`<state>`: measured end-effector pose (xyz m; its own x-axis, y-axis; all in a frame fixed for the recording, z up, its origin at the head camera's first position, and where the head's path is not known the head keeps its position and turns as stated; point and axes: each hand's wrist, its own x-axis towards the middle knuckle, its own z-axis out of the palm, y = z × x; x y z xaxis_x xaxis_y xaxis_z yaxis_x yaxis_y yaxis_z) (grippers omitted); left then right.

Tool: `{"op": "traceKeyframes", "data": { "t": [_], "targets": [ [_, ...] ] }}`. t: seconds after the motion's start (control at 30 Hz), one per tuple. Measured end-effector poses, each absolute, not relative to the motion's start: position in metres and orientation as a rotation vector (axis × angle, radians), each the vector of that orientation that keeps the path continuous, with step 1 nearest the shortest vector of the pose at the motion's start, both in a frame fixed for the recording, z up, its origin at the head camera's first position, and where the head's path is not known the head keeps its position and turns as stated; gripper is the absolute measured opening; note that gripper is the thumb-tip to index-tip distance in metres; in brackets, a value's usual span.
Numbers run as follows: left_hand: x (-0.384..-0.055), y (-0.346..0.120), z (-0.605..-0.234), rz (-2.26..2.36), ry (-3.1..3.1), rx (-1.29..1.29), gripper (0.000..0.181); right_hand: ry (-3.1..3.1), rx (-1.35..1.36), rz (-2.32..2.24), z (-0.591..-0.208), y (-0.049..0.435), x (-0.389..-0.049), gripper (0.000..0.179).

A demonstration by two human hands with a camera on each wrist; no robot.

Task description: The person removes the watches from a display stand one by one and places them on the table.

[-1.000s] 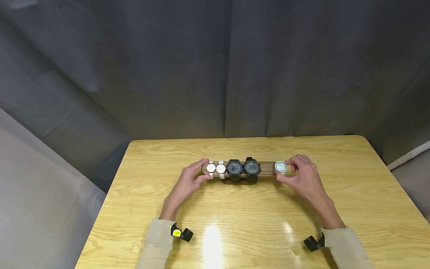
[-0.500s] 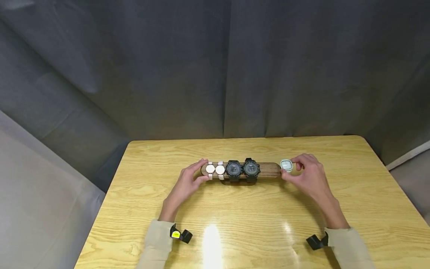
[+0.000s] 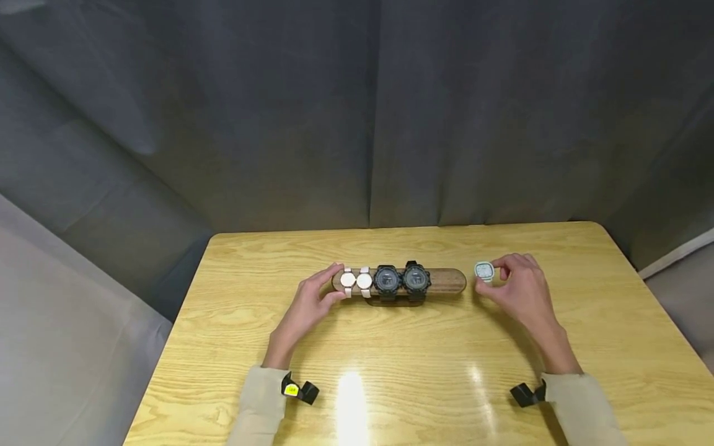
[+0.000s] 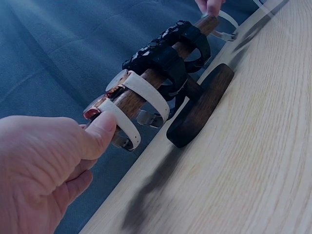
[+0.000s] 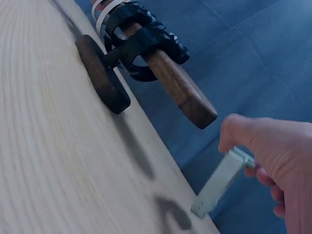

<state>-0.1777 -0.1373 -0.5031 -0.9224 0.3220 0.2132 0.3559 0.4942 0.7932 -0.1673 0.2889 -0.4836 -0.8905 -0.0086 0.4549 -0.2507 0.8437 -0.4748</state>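
A dark wooden watch stand [image 3: 448, 280] carries two white-strapped watches [image 3: 356, 281] at its left and two chunky black watches [image 3: 401, 280] near the middle. My left hand [image 3: 315, 297] pinches the stand's left end, with the thumb against the outer white strap in the left wrist view. Between thumb and fingers, my right hand [image 3: 523, 288] pinches a pale mint watch [image 3: 484, 271], just off the stand's right end. Its closed strap [image 5: 217, 187] hangs down in the right wrist view, apart from the bar's bare end [image 5: 197, 111].
The stand's base [image 4: 202, 107] rests on a light wooden table [image 3: 413, 365]. Dark curtains [image 3: 368, 124] hang behind the table's far edge, and a paler cloth [image 3: 67, 322] is at the left. Each sleeve carries a black wrist mount [image 3: 527, 395].
The mint watch has slid rightward off the stand's right end in my right hand, leaving that end bare. My left hand has kept its hold on the left end.
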Motion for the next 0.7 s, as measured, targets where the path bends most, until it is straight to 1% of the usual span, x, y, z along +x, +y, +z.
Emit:
{"op": "traceKeyframes", "data": {
  "t": [0.3, 0.7],
  "targets": [
    [-0.178, -0.138, -0.504, -1.437, -2.67, -0.635, 0.059, -2.674, 0.046, 0.628, -0.494, 0.292, -0.17, 0.041],
    [-0.178, -0.139, -0.504, -1.449, -2.671, -0.625, 0.06, -2.546, 0.153, 0.358, -0.521, 0.287, -0.174, 0.038]
  ]
}}
